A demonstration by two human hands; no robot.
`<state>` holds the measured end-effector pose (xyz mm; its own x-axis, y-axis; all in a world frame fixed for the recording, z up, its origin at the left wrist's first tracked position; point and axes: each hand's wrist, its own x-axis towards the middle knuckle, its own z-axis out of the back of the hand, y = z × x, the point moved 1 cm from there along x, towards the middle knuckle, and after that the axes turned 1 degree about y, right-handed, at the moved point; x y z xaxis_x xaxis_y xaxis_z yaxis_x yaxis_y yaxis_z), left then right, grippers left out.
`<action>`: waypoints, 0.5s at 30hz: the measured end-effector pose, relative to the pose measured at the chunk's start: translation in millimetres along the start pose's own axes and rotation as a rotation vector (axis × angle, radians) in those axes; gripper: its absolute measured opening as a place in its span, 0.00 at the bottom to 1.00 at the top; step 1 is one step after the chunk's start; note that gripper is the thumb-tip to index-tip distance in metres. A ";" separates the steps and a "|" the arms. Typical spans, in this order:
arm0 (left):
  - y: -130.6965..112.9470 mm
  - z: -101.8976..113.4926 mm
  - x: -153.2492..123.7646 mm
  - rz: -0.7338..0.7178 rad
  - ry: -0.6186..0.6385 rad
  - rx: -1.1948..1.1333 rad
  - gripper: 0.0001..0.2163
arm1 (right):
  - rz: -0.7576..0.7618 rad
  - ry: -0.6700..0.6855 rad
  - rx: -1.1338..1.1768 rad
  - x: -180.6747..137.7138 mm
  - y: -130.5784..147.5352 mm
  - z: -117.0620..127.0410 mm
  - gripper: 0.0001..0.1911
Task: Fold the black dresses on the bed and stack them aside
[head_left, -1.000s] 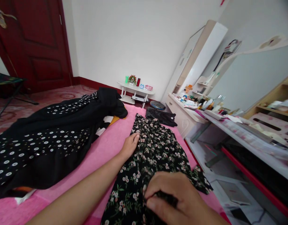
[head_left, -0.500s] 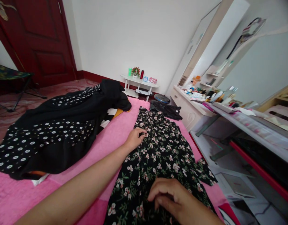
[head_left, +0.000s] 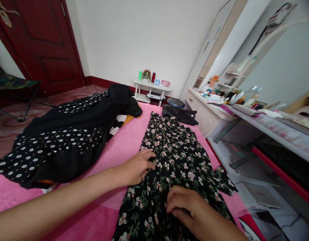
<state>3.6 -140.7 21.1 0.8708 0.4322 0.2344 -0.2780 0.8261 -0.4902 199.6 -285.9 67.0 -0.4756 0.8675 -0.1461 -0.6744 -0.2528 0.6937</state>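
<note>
I'm looking down at the floral dress (head_left: 174, 157) lying spread across the pink bed cover (head_left: 119, 147), centre of the frame. My left hand (head_left: 135, 167) is lying flat, fingers open, on its left edge. My right hand (head_left: 188, 207), lower centre, is pressing down with fingers curled into the fabric. The polka-dot garment (head_left: 61, 137) is lying at left, apart.

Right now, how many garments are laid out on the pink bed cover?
3: floral dress under both hands, polka-dot dress at left, small black garment at the far end. More may hide beneath the polka-dot one.
</note>
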 end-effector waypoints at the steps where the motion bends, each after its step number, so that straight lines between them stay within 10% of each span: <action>1: -7.7 2.7 -4.9 -0.045 0.044 -0.024 0.17 | 0.007 -0.015 -0.034 0.7 -2.4 1.8 0.16; 15: -53.9 -0.3 -37.1 -0.263 0.207 -0.183 0.03 | 0.083 -0.022 -0.165 4.6 -7.4 -3.7 0.08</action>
<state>-13.7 -201.3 38.6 0.9715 0.1164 0.2064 0.0264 0.8124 -0.5825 200.4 -281.5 58.5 -0.5224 0.8493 -0.0763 -0.7173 -0.3894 0.5778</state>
